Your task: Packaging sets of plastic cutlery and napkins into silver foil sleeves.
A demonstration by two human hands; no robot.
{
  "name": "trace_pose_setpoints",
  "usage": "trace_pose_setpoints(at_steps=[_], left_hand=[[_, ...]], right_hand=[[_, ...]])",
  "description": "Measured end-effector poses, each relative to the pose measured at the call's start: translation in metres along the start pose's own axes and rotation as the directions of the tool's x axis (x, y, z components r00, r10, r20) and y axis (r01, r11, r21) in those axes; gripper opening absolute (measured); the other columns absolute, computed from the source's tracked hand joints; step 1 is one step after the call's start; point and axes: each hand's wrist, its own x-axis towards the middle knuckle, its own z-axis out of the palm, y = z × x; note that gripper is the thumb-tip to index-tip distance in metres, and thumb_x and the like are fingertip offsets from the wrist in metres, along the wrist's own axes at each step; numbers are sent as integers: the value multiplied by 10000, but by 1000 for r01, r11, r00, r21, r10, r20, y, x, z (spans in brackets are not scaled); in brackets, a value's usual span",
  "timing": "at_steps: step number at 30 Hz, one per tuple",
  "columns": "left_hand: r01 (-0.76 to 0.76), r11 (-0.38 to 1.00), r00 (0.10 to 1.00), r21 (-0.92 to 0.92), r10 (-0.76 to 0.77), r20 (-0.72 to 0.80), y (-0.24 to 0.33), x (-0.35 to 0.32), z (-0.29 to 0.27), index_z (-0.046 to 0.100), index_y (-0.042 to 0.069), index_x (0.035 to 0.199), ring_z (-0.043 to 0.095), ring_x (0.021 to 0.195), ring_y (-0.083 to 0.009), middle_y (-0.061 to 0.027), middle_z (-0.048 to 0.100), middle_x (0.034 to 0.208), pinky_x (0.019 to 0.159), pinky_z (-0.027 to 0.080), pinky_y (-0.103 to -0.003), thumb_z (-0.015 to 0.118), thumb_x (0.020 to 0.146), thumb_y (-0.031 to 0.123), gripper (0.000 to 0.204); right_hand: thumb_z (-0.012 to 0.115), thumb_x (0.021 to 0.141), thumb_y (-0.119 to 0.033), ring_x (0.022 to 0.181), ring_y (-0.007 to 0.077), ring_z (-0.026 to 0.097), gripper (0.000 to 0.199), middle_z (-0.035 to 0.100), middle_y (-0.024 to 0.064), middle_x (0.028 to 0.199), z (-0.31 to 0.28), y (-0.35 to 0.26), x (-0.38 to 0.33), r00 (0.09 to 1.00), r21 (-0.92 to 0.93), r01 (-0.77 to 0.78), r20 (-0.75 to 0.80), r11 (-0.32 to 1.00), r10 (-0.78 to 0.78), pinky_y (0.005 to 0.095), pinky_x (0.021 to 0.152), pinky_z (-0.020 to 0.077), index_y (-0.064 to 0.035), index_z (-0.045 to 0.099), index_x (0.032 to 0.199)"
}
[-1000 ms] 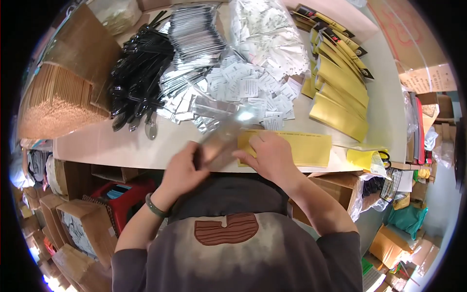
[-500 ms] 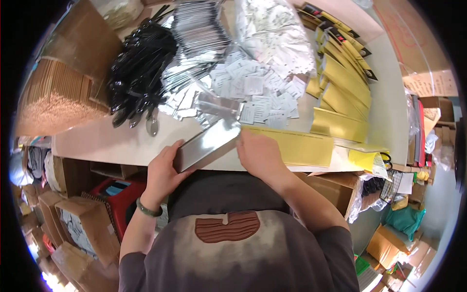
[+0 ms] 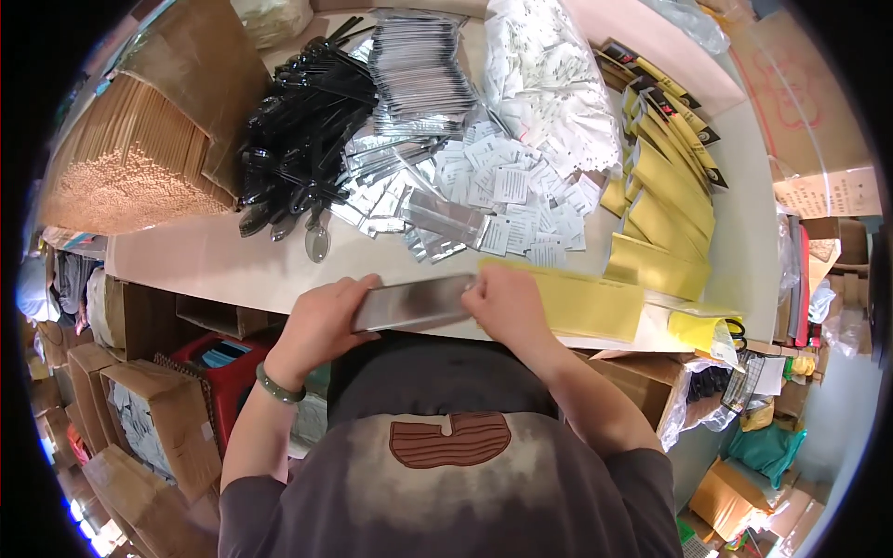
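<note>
A long, flat, shiny silver packet (image 3: 414, 305) is held level between my hands at the table's near edge. My left hand (image 3: 333, 319) grips its left end, fingers on the upper edge. My right hand (image 3: 507, 299) is closed on its right end, the fingers curled in. A yellow strip-shaped sleeve (image 3: 591, 305) lies on the table beside my right hand, its left end partly covered by it. Just beyond the packet lies another silver pouch (image 3: 445, 216), on loose foil packets and small white printed slips (image 3: 512, 183).
Black spoons (image 3: 298, 139) in clear wrap pile at left, near a carton of thin wooden sticks (image 3: 139, 158). Stacked silver packets (image 3: 419, 70), a bag of white packets (image 3: 549, 84) and yellow sleeves (image 3: 674, 195) lie farther back. Scissors (image 3: 736, 329) rest at the right edge.
The silver packet has come down nearer to me and turned from slanting to nearly level. Both hands moved with it. The whole view has shifted slightly.
</note>
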Motion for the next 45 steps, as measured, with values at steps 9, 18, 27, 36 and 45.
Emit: trace_pose_setpoints(at_steps=[9,18,27,36,45], left_hand=[[-271,962,947,-39,259,-189,13,43,3,565,54,1311,584,1112,-362,-170,606,1224,951,474,-418,854,701,239,700],[73,990,849,120,1,-528,-40,23,-20,684,49,1072,638,954,-332,-117,657,1055,837,518,-396,725,808,58,268],[215,924,775,317,36,-630,-55,79,-56,646,77,943,652,853,-311,-82,656,955,716,533,-403,703,836,110,125],[286,929,794,234,-94,-600,-60,82,-59,610,73,974,653,850,-348,-119,671,887,710,518,-447,628,876,88,100],[30,918,839,-395,-237,-489,-32,36,-11,684,16,1088,639,746,-184,-105,653,845,681,485,-285,674,937,114,180]], right_hand=[[660,876,-254,826,363,636,213,648,145,857,-6,-39,120,789,-198,300,-497,933,-360,492,717,508,-52,598,905],[710,782,-39,997,317,622,126,648,119,1054,-44,61,84,691,-460,372,-443,807,-571,405,851,510,-39,701,908],[673,830,-29,862,277,635,137,606,110,966,-59,-5,76,895,174,139,-444,975,-49,348,709,505,-60,709,959],[773,749,-59,801,313,618,161,618,139,890,1,-18,67,832,-213,354,-373,911,-410,415,693,491,-28,671,869],[732,812,-79,995,301,580,324,641,100,1001,32,-38,28,782,-126,587,-167,800,-600,454,897,438,-71,644,1124]])
